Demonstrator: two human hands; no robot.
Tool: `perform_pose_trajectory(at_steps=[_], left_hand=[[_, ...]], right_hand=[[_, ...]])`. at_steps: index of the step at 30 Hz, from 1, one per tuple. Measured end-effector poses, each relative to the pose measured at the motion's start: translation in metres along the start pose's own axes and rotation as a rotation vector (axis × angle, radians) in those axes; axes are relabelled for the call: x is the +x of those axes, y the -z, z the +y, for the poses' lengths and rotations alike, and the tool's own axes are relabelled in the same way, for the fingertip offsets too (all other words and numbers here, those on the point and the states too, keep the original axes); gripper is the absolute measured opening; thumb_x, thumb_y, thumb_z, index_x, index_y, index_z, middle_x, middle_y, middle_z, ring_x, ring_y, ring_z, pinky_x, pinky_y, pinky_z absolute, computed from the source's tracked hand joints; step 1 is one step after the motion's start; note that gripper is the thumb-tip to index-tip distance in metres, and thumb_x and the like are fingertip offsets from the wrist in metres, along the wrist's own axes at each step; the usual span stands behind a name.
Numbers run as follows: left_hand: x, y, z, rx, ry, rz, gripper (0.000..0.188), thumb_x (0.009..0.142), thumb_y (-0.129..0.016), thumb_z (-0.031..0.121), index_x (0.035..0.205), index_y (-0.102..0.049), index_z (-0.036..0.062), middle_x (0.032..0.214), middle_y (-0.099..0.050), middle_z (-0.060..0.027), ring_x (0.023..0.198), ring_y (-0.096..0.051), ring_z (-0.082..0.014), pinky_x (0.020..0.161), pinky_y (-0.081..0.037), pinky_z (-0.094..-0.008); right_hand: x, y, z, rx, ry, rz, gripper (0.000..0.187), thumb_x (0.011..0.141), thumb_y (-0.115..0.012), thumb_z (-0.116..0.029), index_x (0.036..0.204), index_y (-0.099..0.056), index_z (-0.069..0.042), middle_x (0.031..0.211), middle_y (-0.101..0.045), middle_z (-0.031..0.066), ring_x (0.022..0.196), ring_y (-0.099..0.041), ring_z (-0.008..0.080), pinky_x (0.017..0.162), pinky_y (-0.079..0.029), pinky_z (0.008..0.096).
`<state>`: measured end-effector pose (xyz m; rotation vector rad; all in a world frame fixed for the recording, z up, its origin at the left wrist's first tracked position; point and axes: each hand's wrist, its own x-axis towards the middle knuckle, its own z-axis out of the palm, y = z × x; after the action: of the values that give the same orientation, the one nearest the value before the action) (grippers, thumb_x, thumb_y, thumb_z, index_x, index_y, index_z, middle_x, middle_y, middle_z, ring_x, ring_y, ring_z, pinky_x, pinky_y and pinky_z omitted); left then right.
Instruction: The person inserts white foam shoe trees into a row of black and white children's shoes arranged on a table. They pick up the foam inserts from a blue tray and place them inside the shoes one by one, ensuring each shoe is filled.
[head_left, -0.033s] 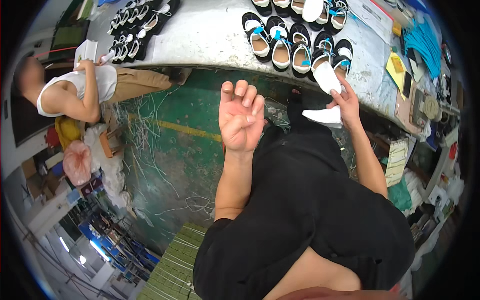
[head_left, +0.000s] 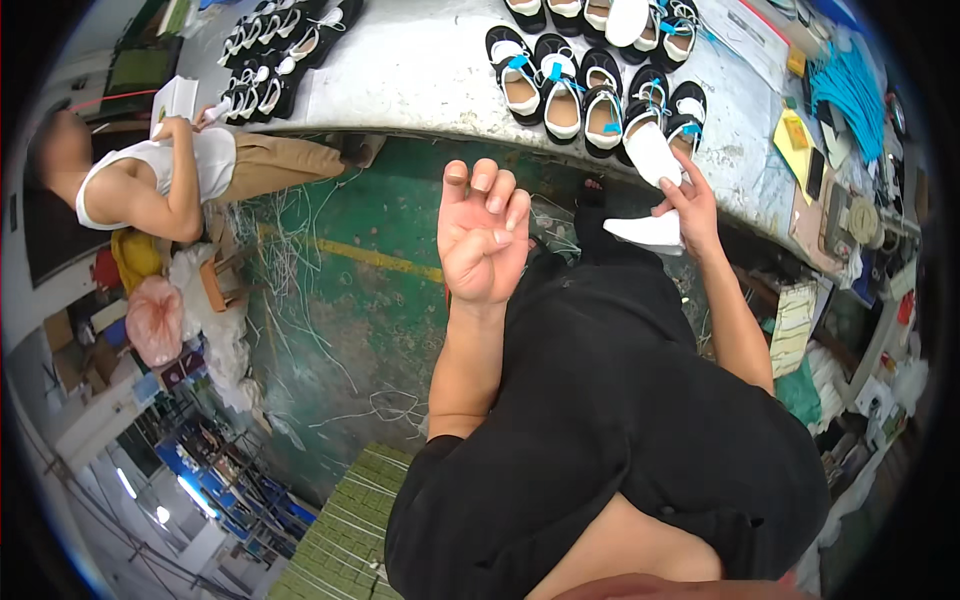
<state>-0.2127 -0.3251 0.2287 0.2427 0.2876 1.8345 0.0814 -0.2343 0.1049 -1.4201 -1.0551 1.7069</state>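
My right hand (head_left: pixel 695 215) is closed on a pair of white insoles at the table's front edge. Its fingertips hold one white insole (head_left: pixel 652 155) in front of a black-and-white shoe (head_left: pixel 645 95). The other, seen more edge-on, is a white insole (head_left: pixel 642 232) lying against the palm and pointing left. Over the floor, my left hand (head_left: pixel 482 235) is raised palm up with nothing in it, fingers loosely curled and apart, thumb bent across the palm. Several black shoes with white trim and blue tags, such as this shoe (head_left: pixel 558 85), stand in rows just beyond my hands.
The pale worktable (head_left: pixel 420 80) runs across the front. More shoes (head_left: pixel 268 65) are at its far left, near a person (head_left: pixel 150 185) holding a white box. Blue strips (head_left: pixel 850 90) and papers lie at the right. Loose white strings (head_left: pixel 290 250) litter the green floor.
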Motion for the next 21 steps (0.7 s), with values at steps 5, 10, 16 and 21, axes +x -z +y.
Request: perform_pose_trajectory(at_steps=[5, 10, 16, 21], left_hand=[[0.017, -0.019, -0.022, 0.094, -0.040, -0.058, 0.073, 0.066, -0.052, -0.019, 0.129, -0.048, 0.0165, 0.110, -0.045, -0.0036, 0.093, -0.044, -0.0161, 0.079, -0.041, -0.0292], [0.031, -0.033, -0.049, 0.245, -0.076, -0.101, 0.075, 0.069, -0.058, -0.020, 0.133, -0.046, 0.0177, 0.113, -0.046, -0.0026, 0.096, -0.045, -0.0150, 0.080, -0.043, -0.0296], [0.037, -0.051, -0.077, 0.433, -0.143, -0.080, 0.079, 0.075, -0.059, -0.022, 0.138, -0.041, 0.0216, 0.121, -0.043, -0.0058, 0.099, -0.044, -0.0151, 0.085, -0.043, -0.0295], [0.052, -0.053, -0.077, 0.481, -0.190, -0.129, 0.071, 0.075, -0.047, -0.023, 0.130, -0.037, 0.0200, 0.122, -0.043, -0.0096, 0.099, -0.044, -0.0153, 0.087, -0.041, -0.0289]], right_hand=[[0.037, 0.009, -0.010, 0.032, 0.052, -0.067, 0.063, 0.098, -0.070, -0.009, 0.156, -0.046, -0.007, 0.118, -0.071, 0.0134, 0.069, -0.066, 0.0130, 0.062, -0.057, 0.0272], [0.071, 0.028, -0.018, 0.060, 0.065, -0.135, 0.063, 0.097, -0.071, -0.009, 0.154, -0.046, -0.004, 0.125, -0.070, 0.0155, 0.085, -0.067, 0.0143, 0.063, -0.058, 0.0256], [0.096, 0.050, -0.024, 0.036, 0.040, -0.131, 0.064, 0.097, -0.072, -0.011, 0.155, -0.046, -0.006, 0.110, -0.073, 0.0126, 0.068, -0.065, 0.0121, 0.063, -0.056, 0.0252], [0.113, 0.054, -0.027, 0.036, 0.050, -0.101, 0.063, 0.098, -0.072, -0.010, 0.155, -0.046, -0.006, 0.106, -0.073, 0.0118, 0.065, -0.065, 0.0123, 0.062, -0.055, 0.0250]])
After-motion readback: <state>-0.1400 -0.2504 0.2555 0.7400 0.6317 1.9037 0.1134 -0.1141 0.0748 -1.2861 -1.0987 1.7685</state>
